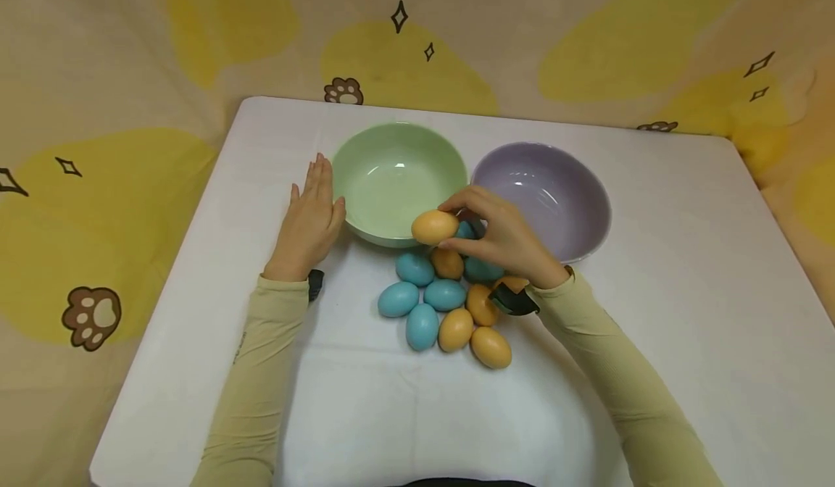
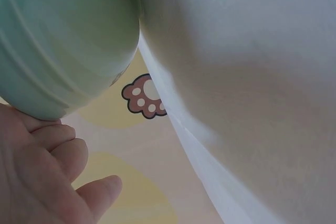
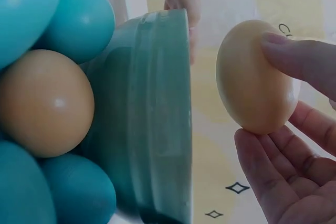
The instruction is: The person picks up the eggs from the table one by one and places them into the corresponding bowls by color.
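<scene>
My right hand [image 1: 502,233] pinches an orange egg [image 1: 435,227] between thumb and fingertips, over the near right rim of the green bowl [image 1: 399,175]. In the right wrist view the held egg [image 3: 257,77] is just past the bowl's rim, above its level. With fingers straight, my left hand [image 1: 309,219] rests against the left side of the green bowl; the left wrist view shows its fingers [image 2: 68,156] at the bowl's outer wall. Blue eggs [image 1: 422,327] and orange eggs [image 1: 491,348] lie in a cluster before the bowls, some partly hidden under my right hand.
A purple bowl [image 1: 590,204] stands to the right of the green one, behind my right hand. Both stand on a white table [image 1: 691,269]. Patterned yellow cloth [image 1: 509,45] hangs behind the table and continues along its left side.
</scene>
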